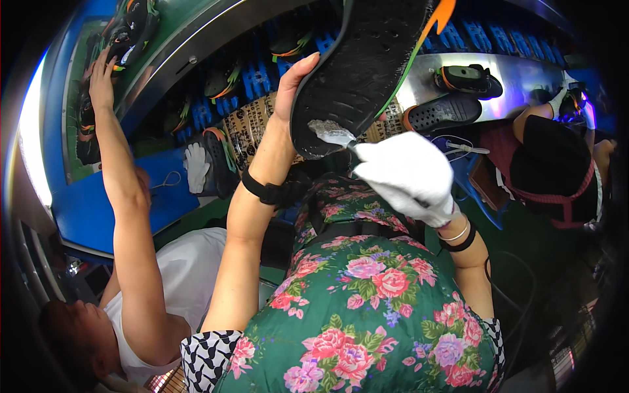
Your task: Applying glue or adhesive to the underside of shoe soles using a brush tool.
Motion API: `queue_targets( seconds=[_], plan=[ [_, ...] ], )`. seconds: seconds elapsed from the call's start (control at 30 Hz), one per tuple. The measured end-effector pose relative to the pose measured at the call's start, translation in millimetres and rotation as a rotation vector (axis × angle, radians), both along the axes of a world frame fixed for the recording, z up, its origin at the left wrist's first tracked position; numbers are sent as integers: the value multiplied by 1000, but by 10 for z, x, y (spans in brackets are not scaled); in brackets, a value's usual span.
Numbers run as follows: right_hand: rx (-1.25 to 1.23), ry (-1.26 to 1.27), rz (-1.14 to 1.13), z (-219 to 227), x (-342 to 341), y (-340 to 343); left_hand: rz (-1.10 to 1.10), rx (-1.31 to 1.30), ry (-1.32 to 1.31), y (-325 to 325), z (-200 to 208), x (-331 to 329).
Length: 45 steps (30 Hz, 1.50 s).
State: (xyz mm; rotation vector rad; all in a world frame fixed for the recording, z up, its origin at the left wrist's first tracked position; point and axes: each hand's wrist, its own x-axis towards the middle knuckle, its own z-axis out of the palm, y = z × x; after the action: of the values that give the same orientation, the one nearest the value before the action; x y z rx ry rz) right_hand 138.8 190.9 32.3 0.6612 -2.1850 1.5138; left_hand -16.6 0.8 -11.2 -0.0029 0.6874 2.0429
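Note:
A black shoe sole [357, 72] with an orange and green edge is held up in front of me, its dark face toward me. My left hand [292, 92], bare, grips it from the left, with the thumb at its edge and the other fingers mostly hidden behind. My right hand [407, 175], in a white knit glove, is closed on a small brush [338, 135]. The pale bristles touch the sole close to its near end, where a wet, greyish smear [321, 126] shows. Most of the brush handle is hidden inside the glove.
Beyond is a conveyor with blue racks [259, 80] carrying shoes. More black shoes [445, 111] lie on a metal ledge at right. White gloves [196, 167] sit near a blue table [124, 203]. A co-worker's arm [121, 170] reaches forward at left; another person [550, 157] works at right.

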Motion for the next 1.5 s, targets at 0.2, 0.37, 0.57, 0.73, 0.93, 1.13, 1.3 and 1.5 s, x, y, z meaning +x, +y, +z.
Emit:
queue_targets(
  seconds=[0.2,0.37,0.57,0.73,0.93,1.13,1.3,1.5],
  plan=[
    [5,-56,254,59,41,-8,11,88,-126,-16,60,8],
    [282,121,104,44,-22,84,-58,135,-172,-41,88,-23],
    [55,-50,269,121,-66,107,-135,150,-141,-86,115,-19],
    [287,102,223,15,-55,77,-145,47,-121,-98,124,-43],
    [220,79,193,84,-121,121,-166,24,-101,-116,106,-67],
    [92,2,180,101,-140,76,-166,-9,-86,-113,177,-50],
    [-176,-268,228,-16,-105,-22,-117,165,-104,-147,25,-80],
    [-170,-290,150,-42,-87,-154,55,83,-156,-92,-155,-73]
  ],
)
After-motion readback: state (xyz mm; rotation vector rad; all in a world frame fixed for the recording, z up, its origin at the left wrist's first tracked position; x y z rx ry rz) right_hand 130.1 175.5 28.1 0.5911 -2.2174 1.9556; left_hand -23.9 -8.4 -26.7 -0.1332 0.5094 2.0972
